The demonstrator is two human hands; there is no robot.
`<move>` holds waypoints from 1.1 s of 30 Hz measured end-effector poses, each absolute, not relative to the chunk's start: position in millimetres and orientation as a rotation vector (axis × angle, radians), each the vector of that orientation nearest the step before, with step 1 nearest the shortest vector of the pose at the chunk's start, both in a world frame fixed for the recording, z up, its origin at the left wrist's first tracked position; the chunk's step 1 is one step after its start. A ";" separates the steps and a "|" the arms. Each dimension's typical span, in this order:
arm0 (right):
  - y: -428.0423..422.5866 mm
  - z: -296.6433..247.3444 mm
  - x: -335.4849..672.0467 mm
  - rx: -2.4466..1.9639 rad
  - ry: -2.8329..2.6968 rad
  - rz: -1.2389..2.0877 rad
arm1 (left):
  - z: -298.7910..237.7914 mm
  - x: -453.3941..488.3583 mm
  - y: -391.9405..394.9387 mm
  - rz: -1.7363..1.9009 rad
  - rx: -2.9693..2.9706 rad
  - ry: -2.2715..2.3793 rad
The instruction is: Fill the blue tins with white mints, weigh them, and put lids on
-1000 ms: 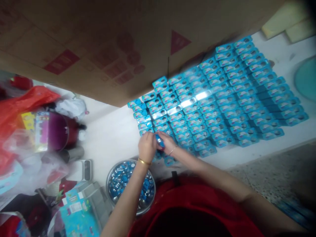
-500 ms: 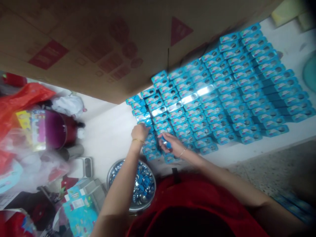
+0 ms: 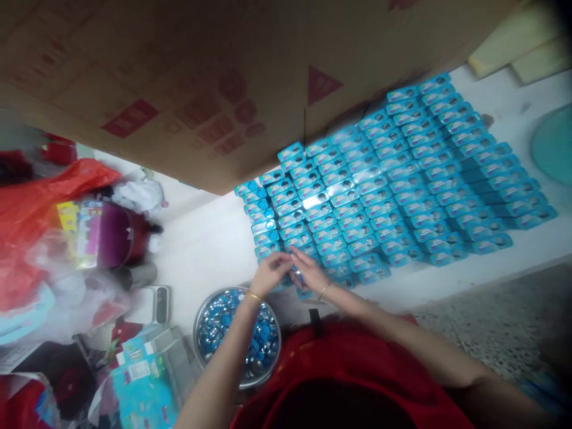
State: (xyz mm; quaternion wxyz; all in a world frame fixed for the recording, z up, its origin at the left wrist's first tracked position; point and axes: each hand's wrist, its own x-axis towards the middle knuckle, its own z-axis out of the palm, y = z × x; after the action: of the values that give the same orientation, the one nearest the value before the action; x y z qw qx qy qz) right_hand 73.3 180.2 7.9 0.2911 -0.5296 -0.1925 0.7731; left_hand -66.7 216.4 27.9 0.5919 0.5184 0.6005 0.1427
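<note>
Both hands meet at the near edge of the rows of small blue rectangular packets [image 3: 379, 179] on the white surface [image 3: 205, 250]. The left hand [image 3: 266, 277] and right hand [image 3: 310, 273] pinch one small blue packet [image 3: 295, 274] between the fingertips, each grip pressed on it. It looks light, stiff and glossy, so probably slippery; holding it by its short ends seems best.

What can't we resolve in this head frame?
- Item between left hand and right hand: covered by fingers, blurred.
- Print on the blue tins: too small.
- Far tin rows: hidden under the cardboard box.
- Bowl contents: small, partly behind the left forearm.
</note>
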 end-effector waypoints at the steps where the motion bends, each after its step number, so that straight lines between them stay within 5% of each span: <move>1: 176.5 7.2 71.5 -1.436 -0.543 2.068 | 28.7 -65.5 205.6 0.358 1.091 1.360; 6: 160.9 4.2 60.8 -1.455 -0.528 2.109 | 28.8 -67.0 187.9 0.313 0.931 1.402; 13: 165.6 4.4 54.7 -1.340 -0.076 2.098 | 42.5 -58.7 185.0 0.303 1.800 1.569; 19: 186.3 6.7 72.1 -1.120 -0.103 2.133 | 17.7 -69.3 205.0 0.521 1.566 1.863; 28: 177.3 7.3 87.8 -1.028 -0.136 2.197 | 10.4 -70.5 260.6 -0.468 1.601 2.020; 33: 171.9 11.3 84.3 -1.077 -0.162 2.218 | 9.9 -74.0 269.5 -0.689 1.565 2.002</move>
State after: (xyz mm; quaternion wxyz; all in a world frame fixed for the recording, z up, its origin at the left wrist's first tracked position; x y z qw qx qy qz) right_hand 84.3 171.9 11.3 0.3292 -0.4117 -0.0619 0.8476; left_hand -74.0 269.5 9.9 0.2515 0.5753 0.7360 -0.2531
